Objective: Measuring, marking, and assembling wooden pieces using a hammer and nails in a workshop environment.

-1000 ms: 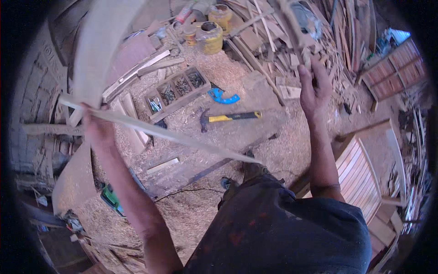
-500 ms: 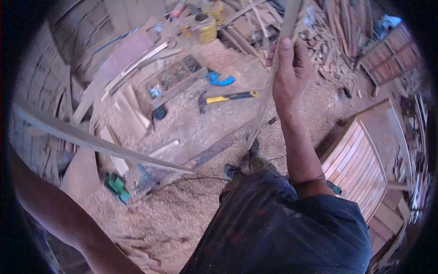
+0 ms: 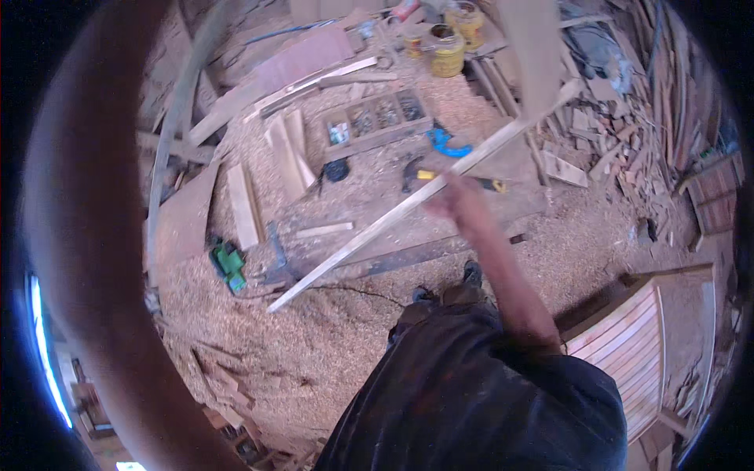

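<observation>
My right hand [image 3: 455, 198] reaches forward, somewhat blurred, closed on a long pale wooden strip [image 3: 353, 245] near its middle. The strip slants from the lower left to the upper right above the workbench [image 3: 377, 212]. Behind the strip and my hand lies a claw hammer [image 3: 496, 186] with a yellow and black handle, partly covered. My left arm [image 3: 90, 228] is raised along the left side; its hand is out of view. Beyond that arm stands another long, thin wooden strip [image 3: 163, 161]. A wide, pale, blurred wooden piece [image 3: 534, 59] shows at the top.
On the bench are a divided wooden tray [image 3: 377, 141], a blue curved tool [image 3: 449, 144] and a black roll [image 3: 336, 170]. A green power tool [image 3: 228, 265] sits at the left edge. Yellow cans [image 3: 444, 56] stand behind. Wood scraps [image 3: 620, 149] and a slatted panel [image 3: 616, 361] lie right.
My right hand has come down and inward, and its strip now slants across the bench. My left arm has swung up; the strip on the left has turned from slanting to nearly upright.
</observation>
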Demonstrator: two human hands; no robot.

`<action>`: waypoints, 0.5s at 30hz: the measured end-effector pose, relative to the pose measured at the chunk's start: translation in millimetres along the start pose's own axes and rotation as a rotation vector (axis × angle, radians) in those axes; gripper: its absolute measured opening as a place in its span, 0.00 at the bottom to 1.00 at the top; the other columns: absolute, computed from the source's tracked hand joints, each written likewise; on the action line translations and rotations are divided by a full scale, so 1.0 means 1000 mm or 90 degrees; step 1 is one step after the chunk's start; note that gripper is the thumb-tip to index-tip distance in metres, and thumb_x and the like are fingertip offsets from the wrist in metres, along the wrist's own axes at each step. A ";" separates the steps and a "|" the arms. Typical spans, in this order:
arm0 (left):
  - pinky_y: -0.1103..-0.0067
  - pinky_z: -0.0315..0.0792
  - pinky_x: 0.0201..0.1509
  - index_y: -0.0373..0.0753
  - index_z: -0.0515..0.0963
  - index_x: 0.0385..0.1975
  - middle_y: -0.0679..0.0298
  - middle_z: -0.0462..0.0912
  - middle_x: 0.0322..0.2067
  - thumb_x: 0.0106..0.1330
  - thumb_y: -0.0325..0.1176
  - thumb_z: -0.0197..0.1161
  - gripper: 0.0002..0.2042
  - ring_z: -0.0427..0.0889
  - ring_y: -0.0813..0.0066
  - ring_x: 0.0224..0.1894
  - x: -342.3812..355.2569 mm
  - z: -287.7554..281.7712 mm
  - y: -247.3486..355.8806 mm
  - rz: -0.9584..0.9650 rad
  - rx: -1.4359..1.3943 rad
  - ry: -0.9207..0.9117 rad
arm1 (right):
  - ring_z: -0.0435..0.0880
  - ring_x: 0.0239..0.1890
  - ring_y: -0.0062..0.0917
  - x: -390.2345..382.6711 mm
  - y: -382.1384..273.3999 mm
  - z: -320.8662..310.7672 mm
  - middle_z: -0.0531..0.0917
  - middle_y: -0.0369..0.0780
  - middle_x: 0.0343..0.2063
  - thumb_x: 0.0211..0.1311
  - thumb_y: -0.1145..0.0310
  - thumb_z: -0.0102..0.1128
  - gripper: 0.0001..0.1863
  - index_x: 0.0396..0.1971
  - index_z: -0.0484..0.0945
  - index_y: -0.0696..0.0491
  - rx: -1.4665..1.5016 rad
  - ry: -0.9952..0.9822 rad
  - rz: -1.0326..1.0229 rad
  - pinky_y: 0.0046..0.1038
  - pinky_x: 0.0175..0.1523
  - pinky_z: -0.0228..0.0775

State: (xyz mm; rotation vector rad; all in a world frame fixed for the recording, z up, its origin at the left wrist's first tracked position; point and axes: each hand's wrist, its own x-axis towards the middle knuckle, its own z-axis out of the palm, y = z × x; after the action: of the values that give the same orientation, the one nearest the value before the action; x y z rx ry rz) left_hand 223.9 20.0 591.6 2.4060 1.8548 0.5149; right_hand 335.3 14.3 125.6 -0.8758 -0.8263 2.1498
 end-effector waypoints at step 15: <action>0.54 0.86 0.40 0.38 0.91 0.31 0.50 0.92 0.31 0.53 0.34 0.72 0.09 0.93 0.49 0.35 0.060 0.370 0.010 0.148 -0.103 -0.165 | 0.90 0.51 0.45 0.058 0.202 -0.082 0.83 0.52 0.55 0.85 0.59 0.54 0.26 0.69 0.68 0.63 0.178 0.192 0.239 0.41 0.59 0.90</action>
State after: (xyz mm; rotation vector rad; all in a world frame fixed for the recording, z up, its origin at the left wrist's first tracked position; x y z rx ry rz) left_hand 356.4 131.4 259.2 2.4550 1.3874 0.3315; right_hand 298.5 -34.6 -91.8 -1.2385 -0.2149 2.2927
